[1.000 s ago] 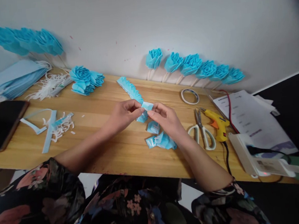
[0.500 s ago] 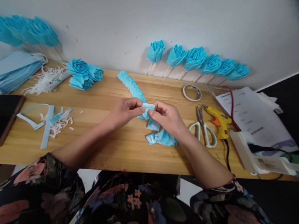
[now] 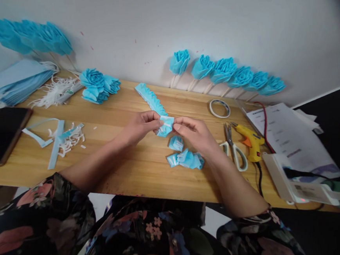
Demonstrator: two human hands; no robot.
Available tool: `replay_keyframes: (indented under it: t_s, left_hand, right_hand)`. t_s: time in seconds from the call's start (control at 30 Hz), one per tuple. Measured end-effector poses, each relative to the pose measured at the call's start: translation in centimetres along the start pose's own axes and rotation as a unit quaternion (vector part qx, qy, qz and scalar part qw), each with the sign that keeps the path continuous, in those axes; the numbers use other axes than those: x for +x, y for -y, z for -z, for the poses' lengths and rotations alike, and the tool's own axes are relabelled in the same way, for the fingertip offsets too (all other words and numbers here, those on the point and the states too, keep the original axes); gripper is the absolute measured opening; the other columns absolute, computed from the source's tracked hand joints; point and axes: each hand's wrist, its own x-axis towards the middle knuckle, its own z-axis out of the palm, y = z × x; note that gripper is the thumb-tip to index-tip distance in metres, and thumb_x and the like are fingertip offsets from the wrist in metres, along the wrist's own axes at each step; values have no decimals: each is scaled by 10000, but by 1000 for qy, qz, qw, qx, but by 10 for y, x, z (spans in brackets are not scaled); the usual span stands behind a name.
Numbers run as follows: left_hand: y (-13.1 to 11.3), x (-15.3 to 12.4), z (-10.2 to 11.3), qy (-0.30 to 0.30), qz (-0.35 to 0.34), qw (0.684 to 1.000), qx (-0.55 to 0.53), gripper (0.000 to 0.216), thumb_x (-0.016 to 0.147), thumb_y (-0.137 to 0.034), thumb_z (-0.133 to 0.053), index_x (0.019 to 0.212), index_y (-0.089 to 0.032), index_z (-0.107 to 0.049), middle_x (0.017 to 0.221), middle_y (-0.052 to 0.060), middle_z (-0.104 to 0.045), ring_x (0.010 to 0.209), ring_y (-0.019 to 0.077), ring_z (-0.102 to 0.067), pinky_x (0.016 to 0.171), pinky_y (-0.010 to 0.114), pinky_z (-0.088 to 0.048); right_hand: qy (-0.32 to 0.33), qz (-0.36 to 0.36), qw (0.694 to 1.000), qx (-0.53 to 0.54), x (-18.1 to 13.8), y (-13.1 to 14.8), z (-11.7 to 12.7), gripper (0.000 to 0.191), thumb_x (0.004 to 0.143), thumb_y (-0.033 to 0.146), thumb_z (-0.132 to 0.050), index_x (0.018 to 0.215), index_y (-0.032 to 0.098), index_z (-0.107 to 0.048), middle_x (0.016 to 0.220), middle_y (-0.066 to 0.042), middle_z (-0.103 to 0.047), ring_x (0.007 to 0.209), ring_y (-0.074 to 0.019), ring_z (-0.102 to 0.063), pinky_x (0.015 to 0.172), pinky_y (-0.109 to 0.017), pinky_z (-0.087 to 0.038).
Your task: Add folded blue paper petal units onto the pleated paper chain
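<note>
Between my two hands is a small folded blue petal piece (image 3: 166,126) with white tape strips on it. My left hand (image 3: 142,127) pinches its left edge, and my right hand (image 3: 192,131) pinches its right edge. Behind them a row of overlapping blue petals (image 3: 150,98) lies slantwise on the table. Below the held piece, one loose folded petal (image 3: 176,143) rests on the wood. Nearer to me is a small cluster of crumpled blue petals (image 3: 187,159), close to my right wrist.
Scissors (image 3: 232,148), a yellow glue gun (image 3: 251,138) and a tape roll (image 3: 219,108) lie to the right, beside a white power strip (image 3: 280,177). Blue flowers on sticks (image 3: 223,70) lean on the wall. At left are a phone (image 3: 4,134), face masks (image 3: 13,83) and cut scraps (image 3: 59,140).
The piece between my hands has been turned, so more of its blue face with tape strips shows. My right hand has shifted slightly right. The whole view has moved a little.
</note>
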Motion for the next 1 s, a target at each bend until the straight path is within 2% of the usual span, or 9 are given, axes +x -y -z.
replay_keyframes:
  t_s: [0.1,0.2,0.37,0.47,0.57,0.63,0.7,0.77,1.0]
  left_hand:
    - [3,1,1,14,-5,1000,8,219,708,-322,-756,675,-151,-625,626,-10,-599,607,98,-517,633,246,-413]
    - [6,2,1,32,-5,999,4,231,724,-337,-743,662,-152,-619,626,-3,-594,614,104,-524,640,256,-418]
    - [6,4,1,44,-3,999,-15,294,756,-415,-714,662,-160,-600,620,7,-585,598,111,-523,627,269,-437]
    - [-1,-1,-2,-20,-60,997,37,293,830,-433,-655,710,-171,-602,644,6,-588,618,120,-525,641,274,-450]
    - [-7,-8,-5,-110,-167,964,178,225,867,-363,-634,745,-175,-614,677,4,-599,648,123,-516,653,268,-432]
    - [-7,-11,-7,-114,-234,926,274,205,877,-321,-623,734,-175,-621,688,12,-610,665,129,-527,662,274,-416]
    - [-5,-12,-8,-90,-277,894,340,181,881,-290,-618,742,-177,-643,696,21,-623,679,138,-546,676,287,-403]
    - [-1,-11,-9,-76,-286,878,376,152,885,-275,-618,773,-187,-669,708,24,-633,689,145,-558,689,297,-395]
    - [6,-8,-7,-92,-280,866,403,87,866,-276,-646,845,-207,-695,698,7,-612,681,149,-543,711,311,-375]
  right_hand:
    - [-10,3,1000,-21,1,-2,-4,223,805,402,-674,743,200,-602,646,36,-502,600,-107,-431,574,-256,-359]
    - [-15,14,999,-36,1,-3,-6,256,801,389,-658,674,210,-528,606,52,-428,576,-99,-367,553,-255,-324]
    - [-32,24,998,-41,0,-2,-6,229,802,375,-656,683,209,-552,596,49,-461,581,-101,-388,556,-252,-332]
    - [-58,29,998,-27,2,-6,-5,211,811,369,-660,701,205,-587,617,40,-515,585,-102,-425,568,-255,-347]
    - [-82,35,996,-22,3,-11,-6,191,823,358,-662,728,201,-608,679,22,-591,617,-108,-485,603,-262,-379]
    - [-93,42,994,-28,3,-12,-8,185,820,351,-664,728,201,-607,690,20,-600,625,-110,-499,610,-263,-388]
    - [-96,47,994,-37,2,-11,-11,185,813,347,-663,715,203,-600,673,26,-584,614,-108,-489,601,-261,-388]
    - [-96,47,993,-43,1,-9,-13,185,810,348,-659,709,206,-599,654,34,-565,600,-105,-474,594,-259,-389]
    - [-105,67,990,-68,-2,-6,-16,148,823,319,-640,720,213,-628,685,22,-610,641,-120,-518,647,-277,-427]
